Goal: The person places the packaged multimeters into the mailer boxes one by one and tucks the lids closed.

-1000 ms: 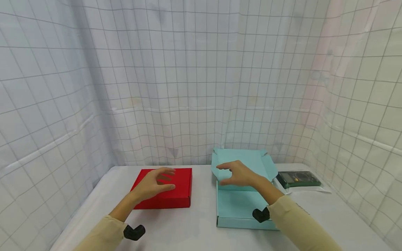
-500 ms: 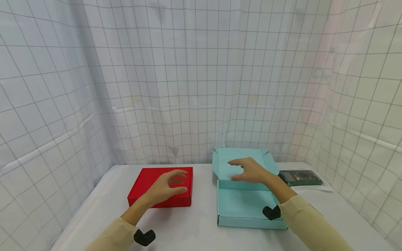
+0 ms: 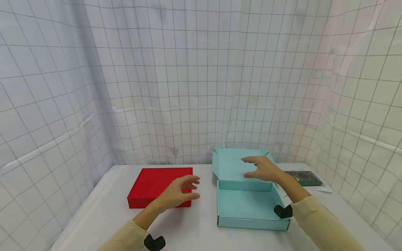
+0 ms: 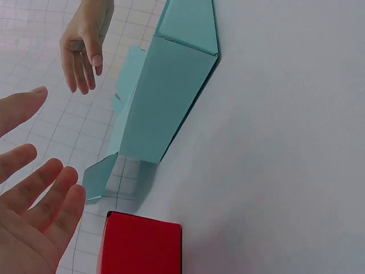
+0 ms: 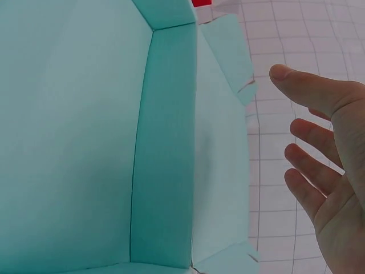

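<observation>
A closed red box (image 3: 157, 186) lies at the left of the table. My left hand (image 3: 176, 193) hovers over its right front corner, fingers spread and nothing in them. At the right stands a light teal cardboard box (image 3: 248, 205), its lid (image 3: 232, 165) folded back and no contents showing inside. Above that lid my right hand (image 3: 262, 169) is raised with thumb and fingers apart, holding nothing. The right wrist view shows this hand (image 5: 336, 154) clear of the teal inner wall (image 5: 165, 142). In the left wrist view the left hand (image 4: 34, 200) has spread fingers near the red box (image 4: 142, 245).
A dark green multimeter (image 3: 304, 178) in clear plastic lies right of the teal box, partly hidden by the right arm. White gridded curtains (image 3: 194, 87) enclose the table (image 3: 188, 237) at the back and sides.
Both hands have drifted to the right, the left one across the red box toward its right edge, the right one over the teal lid. The boxes stay put.
</observation>
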`<state>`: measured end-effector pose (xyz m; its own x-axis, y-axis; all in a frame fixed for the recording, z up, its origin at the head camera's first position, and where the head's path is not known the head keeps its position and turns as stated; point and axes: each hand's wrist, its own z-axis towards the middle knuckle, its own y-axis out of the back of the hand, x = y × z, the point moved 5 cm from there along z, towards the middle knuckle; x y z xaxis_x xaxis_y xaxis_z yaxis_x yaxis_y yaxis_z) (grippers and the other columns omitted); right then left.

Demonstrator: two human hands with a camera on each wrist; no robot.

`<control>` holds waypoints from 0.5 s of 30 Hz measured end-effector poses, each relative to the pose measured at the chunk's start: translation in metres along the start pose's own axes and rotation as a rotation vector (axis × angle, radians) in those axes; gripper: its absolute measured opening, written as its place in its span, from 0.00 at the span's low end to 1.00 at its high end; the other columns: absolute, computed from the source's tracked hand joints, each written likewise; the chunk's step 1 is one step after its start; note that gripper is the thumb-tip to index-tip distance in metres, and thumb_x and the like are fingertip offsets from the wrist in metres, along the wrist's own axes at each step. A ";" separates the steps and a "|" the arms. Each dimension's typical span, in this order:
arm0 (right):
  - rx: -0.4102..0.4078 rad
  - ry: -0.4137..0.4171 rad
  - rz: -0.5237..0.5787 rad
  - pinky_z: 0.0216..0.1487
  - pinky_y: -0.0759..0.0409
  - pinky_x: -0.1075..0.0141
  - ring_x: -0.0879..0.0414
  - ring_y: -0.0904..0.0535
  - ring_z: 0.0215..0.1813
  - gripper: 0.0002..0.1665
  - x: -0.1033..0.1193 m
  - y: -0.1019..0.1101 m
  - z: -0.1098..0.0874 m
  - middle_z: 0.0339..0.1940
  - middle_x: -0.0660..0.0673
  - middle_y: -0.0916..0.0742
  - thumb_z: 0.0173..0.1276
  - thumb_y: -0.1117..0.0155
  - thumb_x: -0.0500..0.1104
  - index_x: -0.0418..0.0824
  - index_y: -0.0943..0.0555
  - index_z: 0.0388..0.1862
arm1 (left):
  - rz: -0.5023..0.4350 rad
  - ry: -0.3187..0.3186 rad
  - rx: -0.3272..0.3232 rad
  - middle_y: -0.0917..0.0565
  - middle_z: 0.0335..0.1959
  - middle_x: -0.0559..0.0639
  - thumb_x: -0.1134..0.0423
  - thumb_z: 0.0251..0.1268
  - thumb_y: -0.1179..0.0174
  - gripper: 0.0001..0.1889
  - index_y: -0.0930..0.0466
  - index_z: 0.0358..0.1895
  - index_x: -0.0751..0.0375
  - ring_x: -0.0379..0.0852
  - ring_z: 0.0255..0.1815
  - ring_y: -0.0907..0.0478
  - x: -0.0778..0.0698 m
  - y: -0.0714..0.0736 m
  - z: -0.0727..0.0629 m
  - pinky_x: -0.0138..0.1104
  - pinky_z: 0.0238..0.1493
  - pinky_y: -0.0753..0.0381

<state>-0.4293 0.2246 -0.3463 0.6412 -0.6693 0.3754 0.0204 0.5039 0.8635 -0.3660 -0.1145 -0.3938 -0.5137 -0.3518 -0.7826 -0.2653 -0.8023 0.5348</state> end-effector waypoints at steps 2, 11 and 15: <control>-0.007 -0.019 0.006 0.62 0.21 0.43 0.37 0.23 0.67 0.38 -0.004 0.004 -0.005 0.66 0.36 0.18 0.66 0.23 0.49 0.35 0.23 0.70 | -0.011 0.001 0.002 0.19 0.61 0.55 0.57 0.62 0.26 0.30 0.23 0.67 0.56 0.58 0.57 0.19 -0.001 -0.005 0.002 0.38 0.52 0.16; -0.039 -0.053 0.014 0.62 0.22 0.43 0.34 0.24 0.67 0.39 -0.025 0.016 -0.020 0.66 0.33 0.18 0.66 0.23 0.49 0.33 0.23 0.70 | -0.074 0.036 0.048 0.19 0.61 0.53 0.58 0.63 0.27 0.28 0.23 0.65 0.58 0.62 0.59 0.21 -0.007 -0.035 0.001 0.44 0.57 0.17; -0.053 -0.069 0.002 0.61 0.21 0.42 0.33 0.24 0.66 0.38 -0.031 0.019 -0.025 0.65 0.33 0.18 0.66 0.22 0.48 0.32 0.23 0.70 | -0.128 0.072 0.055 0.20 0.60 0.52 0.60 0.64 0.27 0.28 0.24 0.66 0.61 0.63 0.61 0.22 -0.008 -0.049 0.002 0.42 0.58 0.17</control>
<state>-0.4298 0.2686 -0.3496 0.5871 -0.7035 0.4005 0.0615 0.5321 0.8444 -0.3505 -0.0711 -0.4127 -0.4138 -0.2834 -0.8652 -0.3704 -0.8157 0.4443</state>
